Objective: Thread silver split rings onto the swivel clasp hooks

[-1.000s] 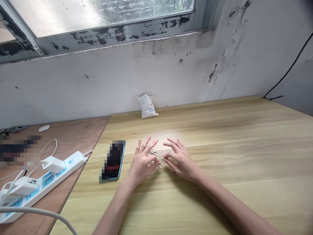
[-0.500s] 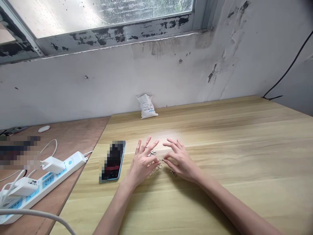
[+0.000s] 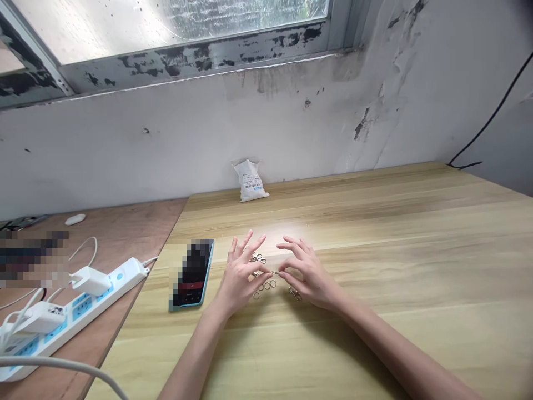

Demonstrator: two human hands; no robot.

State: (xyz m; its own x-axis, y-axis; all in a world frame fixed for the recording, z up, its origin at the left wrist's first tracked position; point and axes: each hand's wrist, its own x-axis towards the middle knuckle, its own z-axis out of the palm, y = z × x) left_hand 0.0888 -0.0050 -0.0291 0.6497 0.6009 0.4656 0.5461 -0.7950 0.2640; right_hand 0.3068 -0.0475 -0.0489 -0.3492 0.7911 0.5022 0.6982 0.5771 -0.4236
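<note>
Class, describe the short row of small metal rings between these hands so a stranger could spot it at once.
On the pale wooden desk, look right of the phone in a blue case. Between the left hand and right hand lies a short slanting row of small metal rings. Unlike the metal clump beyond it, its rings run in a line.

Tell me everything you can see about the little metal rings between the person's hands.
The small metal rings are thin, shiny, silver-coloured loops, lying flat in a loose row on the wooden table. They sit between the left hand and the right hand, with similar small metal pieces just beyond and beside them. A short bright piece lies between the fingertips of both hands, but whether it is held is hard to tell. The pictures are too coarse to show whether the rings are linked or split.
</note>
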